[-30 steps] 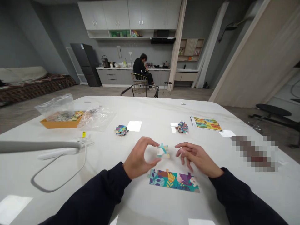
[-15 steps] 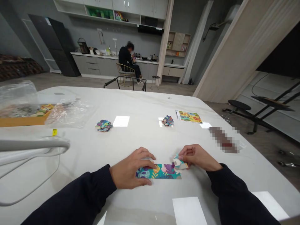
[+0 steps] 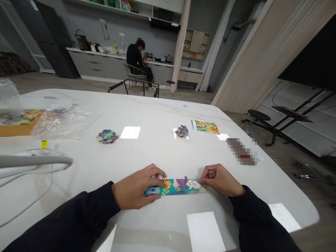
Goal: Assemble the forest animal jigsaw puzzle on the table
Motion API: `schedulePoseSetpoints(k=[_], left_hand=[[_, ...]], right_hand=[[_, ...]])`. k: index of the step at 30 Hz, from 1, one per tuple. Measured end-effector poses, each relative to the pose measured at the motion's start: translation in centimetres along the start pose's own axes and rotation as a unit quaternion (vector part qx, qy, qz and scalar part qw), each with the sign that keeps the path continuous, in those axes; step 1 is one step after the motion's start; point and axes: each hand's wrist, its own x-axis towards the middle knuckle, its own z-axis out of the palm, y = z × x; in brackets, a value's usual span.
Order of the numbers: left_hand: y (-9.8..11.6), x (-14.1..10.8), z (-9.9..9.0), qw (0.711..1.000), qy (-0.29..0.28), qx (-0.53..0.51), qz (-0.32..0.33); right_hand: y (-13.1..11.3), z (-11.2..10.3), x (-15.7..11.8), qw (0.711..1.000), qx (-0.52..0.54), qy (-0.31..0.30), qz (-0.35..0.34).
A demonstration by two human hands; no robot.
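Observation:
A teal puzzle strip [image 3: 178, 186] with purple, yellow and white figures lies flat on the white table [image 3: 147, 154]. My left hand [image 3: 140, 185] rests over its left end, fingers apart, the fingertips touching the strip and the table. At the strip's right end, my right hand [image 3: 219, 178] pinches a puzzle piece [image 3: 197, 179] between thumb and forefinger, down against the strip. Part of that piece is hidden by the fingers. Two stacks of puzzle pieces stand farther back, one at the left [image 3: 107, 136] and one near the middle [image 3: 182, 131].
A colourful picture sheet [image 3: 206, 127] lies at the back right, near a blurred-out object [image 3: 242, 152]. At the left are a yellow box [image 3: 19, 129], a clear plastic bag [image 3: 64, 122] and a white curved arm with a cable [image 3: 34, 161]. A person [image 3: 138, 59] sits beyond the table.
The piece in my right hand has gone from tilted above the strip to lying nearly flat at its right end. The view has shifted, so the table things appear farther left.

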Motion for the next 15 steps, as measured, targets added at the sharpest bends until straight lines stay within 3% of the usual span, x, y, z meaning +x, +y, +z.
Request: schedulePoseSetpoints(k=[8,15], left_hand=[[-0.2,-0.1,0.1,1.000,0.002,-0.012,-0.007],[0.1,0.0,0.3,1.000,0.010,0.001,0.014]], right_hand=[[-0.8,0.4,-0.2,0.999,-0.038,-0.015,0.016],[-1.1,0.6,-0.2,0.997,-0.065,-0.025,-0.037]])
